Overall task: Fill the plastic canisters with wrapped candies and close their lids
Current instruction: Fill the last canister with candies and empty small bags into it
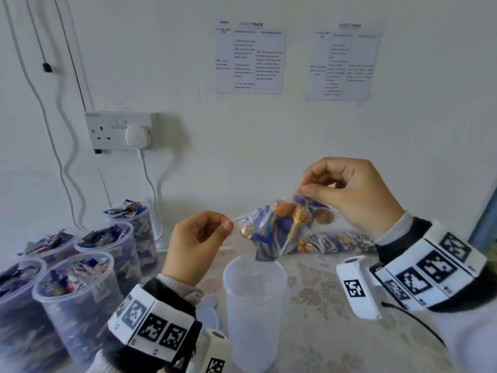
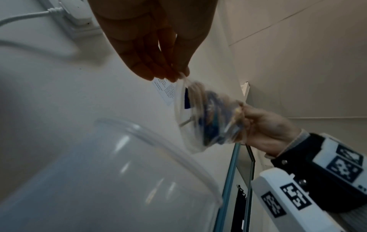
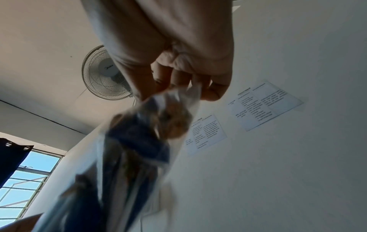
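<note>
A clear plastic bag of wrapped candies [image 1: 277, 227] hangs tilted over an empty translucent canister [image 1: 254, 305] at the table's middle, its lower tip at the canister's rim. My left hand [image 1: 215, 230] pinches the bag's left corner between thumb and fingertips. My right hand [image 1: 320, 187] pinches the upper right corner, held higher. The left wrist view shows the bag [image 2: 210, 119], my left hand [image 2: 178, 75] and the canister rim [image 2: 158, 146]. Blurred, the bag [image 3: 139, 149] fills the right wrist view under my right hand [image 3: 178, 87].
Several candy-filled, lidless canisters [image 1: 78, 286] stand at the left. More candy bags [image 1: 336, 242] lie at the back right by the wall. A translucent lid [image 1: 208, 310] lies left of the empty canister. A socket with plug and cable [image 1: 122, 130] is on the wall.
</note>
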Action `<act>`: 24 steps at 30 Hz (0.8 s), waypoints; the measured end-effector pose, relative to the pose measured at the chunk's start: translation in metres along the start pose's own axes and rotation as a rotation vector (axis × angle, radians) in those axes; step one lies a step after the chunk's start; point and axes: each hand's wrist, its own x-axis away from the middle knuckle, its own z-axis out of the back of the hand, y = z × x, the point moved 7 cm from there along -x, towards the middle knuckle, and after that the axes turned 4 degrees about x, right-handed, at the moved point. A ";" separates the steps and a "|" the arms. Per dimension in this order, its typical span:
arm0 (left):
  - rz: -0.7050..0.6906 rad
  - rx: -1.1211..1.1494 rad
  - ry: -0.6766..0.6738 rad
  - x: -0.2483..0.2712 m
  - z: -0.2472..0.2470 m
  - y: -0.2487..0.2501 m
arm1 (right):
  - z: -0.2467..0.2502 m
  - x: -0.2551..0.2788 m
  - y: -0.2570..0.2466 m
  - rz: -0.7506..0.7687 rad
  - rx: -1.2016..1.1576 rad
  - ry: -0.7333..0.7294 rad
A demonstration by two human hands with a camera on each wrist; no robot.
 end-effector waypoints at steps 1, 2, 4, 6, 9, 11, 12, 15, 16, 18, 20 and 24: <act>-0.011 -0.009 -0.009 0.000 -0.001 -0.001 | -0.003 0.001 -0.002 -0.003 -0.003 0.010; -0.022 -0.017 -0.029 0.001 -0.003 -0.002 | -0.009 0.002 -0.004 -0.011 0.006 0.005; -0.054 -0.035 -0.082 0.003 -0.011 -0.003 | -0.024 0.005 -0.006 -0.029 0.052 -0.036; -0.069 -0.027 -0.109 0.005 -0.014 -0.008 | -0.028 0.005 -0.006 -0.043 0.070 -0.011; -0.043 0.014 -0.073 0.002 -0.006 -0.020 | -0.011 0.003 -0.009 -0.052 0.001 0.143; -0.049 0.043 -0.081 0.001 -0.005 -0.022 | -0.011 0.003 -0.012 -0.076 -0.024 0.142; -0.062 0.057 -0.098 0.001 -0.006 -0.021 | -0.019 0.004 -0.012 -0.092 -0.013 0.093; -0.091 0.086 -0.123 0.003 -0.007 -0.023 | -0.032 0.008 -0.014 -0.093 0.043 0.059; -0.096 0.097 -0.116 0.002 -0.005 -0.024 | -0.028 0.008 -0.014 -0.090 0.021 0.119; -0.107 0.127 -0.113 -0.001 -0.003 -0.025 | -0.023 0.007 -0.014 -0.094 -0.006 0.192; -0.122 0.158 -0.136 -0.003 -0.004 -0.025 | -0.034 0.006 -0.017 -0.100 0.079 0.107; -0.119 0.179 -0.149 -0.009 -0.002 -0.033 | -0.029 0.010 -0.017 -0.096 0.026 0.248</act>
